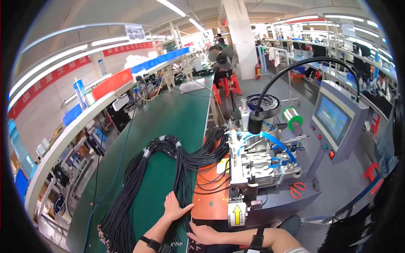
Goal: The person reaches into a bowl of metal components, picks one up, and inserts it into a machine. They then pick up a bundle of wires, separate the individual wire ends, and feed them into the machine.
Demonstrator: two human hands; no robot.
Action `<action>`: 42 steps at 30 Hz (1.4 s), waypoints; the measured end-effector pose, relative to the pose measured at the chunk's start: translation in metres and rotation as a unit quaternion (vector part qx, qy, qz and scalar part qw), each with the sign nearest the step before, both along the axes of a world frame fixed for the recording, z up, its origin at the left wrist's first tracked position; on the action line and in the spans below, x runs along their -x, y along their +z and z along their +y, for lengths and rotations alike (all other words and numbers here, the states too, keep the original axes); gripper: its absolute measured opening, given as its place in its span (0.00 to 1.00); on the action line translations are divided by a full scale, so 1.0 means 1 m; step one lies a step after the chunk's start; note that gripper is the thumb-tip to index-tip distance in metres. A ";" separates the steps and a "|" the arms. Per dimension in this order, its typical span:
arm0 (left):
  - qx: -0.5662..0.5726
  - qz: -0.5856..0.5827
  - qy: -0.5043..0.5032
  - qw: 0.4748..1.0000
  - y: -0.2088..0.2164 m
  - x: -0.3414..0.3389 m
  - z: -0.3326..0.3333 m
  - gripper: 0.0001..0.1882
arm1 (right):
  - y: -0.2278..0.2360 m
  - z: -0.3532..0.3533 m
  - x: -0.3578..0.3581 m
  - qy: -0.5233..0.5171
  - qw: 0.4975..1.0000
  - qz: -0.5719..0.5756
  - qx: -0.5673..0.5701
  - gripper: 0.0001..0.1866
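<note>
Cables (134, 177), black and loosely bundled, drape across the green counter (164, 114) from the frame's centre to its lower left, some trailing over an orange mat (211, 203) beside a metal machine (259, 162). At lower centre, a worker's left hand (172, 208) lies over the strands, thumb spread wide from the fingers; the right hand (203, 234) sits just beside the cables at the mat's near end, and whether it grips any cannot be told. Red-handled scissors (297, 190) lie right of centre, below a control screen (333, 116).
</note>
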State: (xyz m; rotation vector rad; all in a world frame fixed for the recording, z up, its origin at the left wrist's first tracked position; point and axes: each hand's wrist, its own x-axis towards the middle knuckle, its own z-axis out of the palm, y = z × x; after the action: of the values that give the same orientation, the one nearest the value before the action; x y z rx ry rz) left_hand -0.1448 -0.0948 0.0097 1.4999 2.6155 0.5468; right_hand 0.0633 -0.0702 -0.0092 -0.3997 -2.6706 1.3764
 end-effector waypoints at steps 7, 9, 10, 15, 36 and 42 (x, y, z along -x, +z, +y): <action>0.013 0.099 0.000 0.995 -0.017 0.034 0.016 0.46 | -0.026 0.011 -0.002 0.085 0.986 0.093 0.106 0.30; 0.044 0.089 0.025 0.995 -0.011 0.043 0.021 0.44 | -0.025 0.018 -0.006 0.081 0.980 0.102 0.148 0.29; 0.073 0.077 0.055 0.993 -0.008 0.049 0.021 0.43 | -0.022 0.022 -0.009 0.080 0.973 0.108 0.189 0.29; 0.021 -0.401 0.112 0.909 -0.009 0.069 -0.004 0.36 | -0.056 0.022 0.009 -0.018 0.900 0.302 0.314 0.28; -0.077 -0.002 -0.580 0.811 0.044 -0.116 0.087 0.29 | 0.006 0.115 -0.126 -0.004 0.686 0.165 0.709 0.19; -0.140 -0.039 -0.461 0.876 0.027 -0.129 0.106 0.22 | 0.011 0.140 -0.142 -0.164 0.672 0.248 0.678 0.17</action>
State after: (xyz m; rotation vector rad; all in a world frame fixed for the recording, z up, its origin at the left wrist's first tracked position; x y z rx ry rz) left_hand -0.0156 0.0115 0.0365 2.4503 1.4800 0.8271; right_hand 0.2057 0.0698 0.0014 -0.4323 -0.6806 2.5292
